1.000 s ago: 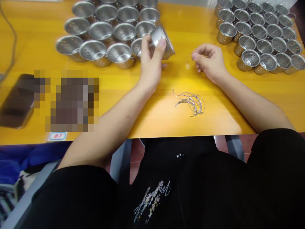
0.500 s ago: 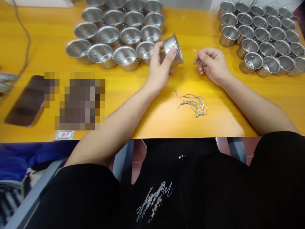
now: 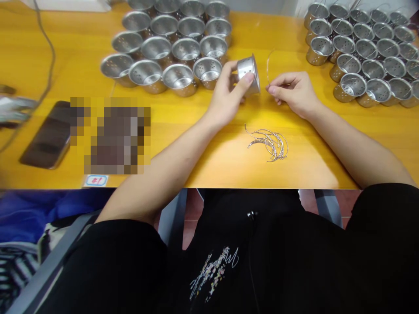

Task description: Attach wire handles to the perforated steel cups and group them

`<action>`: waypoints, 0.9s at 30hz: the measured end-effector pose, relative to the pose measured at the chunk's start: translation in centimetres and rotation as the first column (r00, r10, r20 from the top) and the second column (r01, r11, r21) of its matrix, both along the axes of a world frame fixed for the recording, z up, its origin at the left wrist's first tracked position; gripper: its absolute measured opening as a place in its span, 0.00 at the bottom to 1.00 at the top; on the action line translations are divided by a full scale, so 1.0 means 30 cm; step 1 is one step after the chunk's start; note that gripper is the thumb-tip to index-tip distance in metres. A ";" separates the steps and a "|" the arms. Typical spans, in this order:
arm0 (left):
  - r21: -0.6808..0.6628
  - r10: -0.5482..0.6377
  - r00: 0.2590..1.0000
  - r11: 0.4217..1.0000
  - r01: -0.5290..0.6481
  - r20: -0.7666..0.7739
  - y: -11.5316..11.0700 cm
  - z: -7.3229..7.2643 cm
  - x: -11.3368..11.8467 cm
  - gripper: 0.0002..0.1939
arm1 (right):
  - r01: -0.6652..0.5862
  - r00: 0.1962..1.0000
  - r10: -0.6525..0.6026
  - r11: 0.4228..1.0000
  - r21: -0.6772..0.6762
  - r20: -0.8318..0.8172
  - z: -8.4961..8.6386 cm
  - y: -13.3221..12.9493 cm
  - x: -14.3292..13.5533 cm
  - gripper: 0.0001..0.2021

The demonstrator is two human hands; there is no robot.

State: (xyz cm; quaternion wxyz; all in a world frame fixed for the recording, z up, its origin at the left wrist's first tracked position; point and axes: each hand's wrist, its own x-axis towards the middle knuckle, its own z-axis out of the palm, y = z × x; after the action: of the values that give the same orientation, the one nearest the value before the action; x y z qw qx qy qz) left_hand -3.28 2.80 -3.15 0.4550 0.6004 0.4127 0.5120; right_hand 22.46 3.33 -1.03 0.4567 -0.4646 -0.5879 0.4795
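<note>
My left hand [image 3: 229,93] is closed around a perforated metal cup [image 3: 248,74], holding it tilted above the table with its mouth toward the right. Just across from that mouth, my right hand [image 3: 293,93] pinches one end of a thin curved wire handle [image 3: 268,65] between thumb and fingers. The wire stands up from the fingertips, apart from the cup. Below both hands, a loose pile of similar curved wires [image 3: 273,144] lies on the yellow table [image 3: 222,161].
Rows of metal cups [image 3: 179,79] stand at the back left. More cups, several with wires across them, form a group [image 3: 375,92] at the right. A phone [image 3: 47,135], a blurred-out item [image 3: 114,144], a small label [image 3: 96,180] and a cable [image 3: 50,65] are on the left.
The wire in my right hand has swung from lying sideways toward the cup to pointing upward. The cup has turned slightly in my left hand. The whole view has shifted a little.
</note>
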 end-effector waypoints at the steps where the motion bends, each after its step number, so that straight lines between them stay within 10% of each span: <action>1: -0.007 0.004 1.000 1.000 -0.004 -0.004 0.004 -0.005 -0.002 0.49 | 0.006 1.000 -0.006 1.000 0.003 -0.001 -0.002 0.001 0.001 0.23; 27: 0.031 -0.101 0.987 0.994 0.106 -0.128 0.042 -0.037 -0.042 0.47 | 0.176 0.981 -0.169 0.982 0.071 -0.090 -0.049 0.050 0.018 0.33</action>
State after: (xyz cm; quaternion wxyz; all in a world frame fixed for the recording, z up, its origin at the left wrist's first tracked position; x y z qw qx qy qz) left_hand -4.55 4.05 -4.26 0.4426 0.6607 0.3990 0.4565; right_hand 22.99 4.82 -2.49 0.5386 -0.4751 -0.5442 0.4337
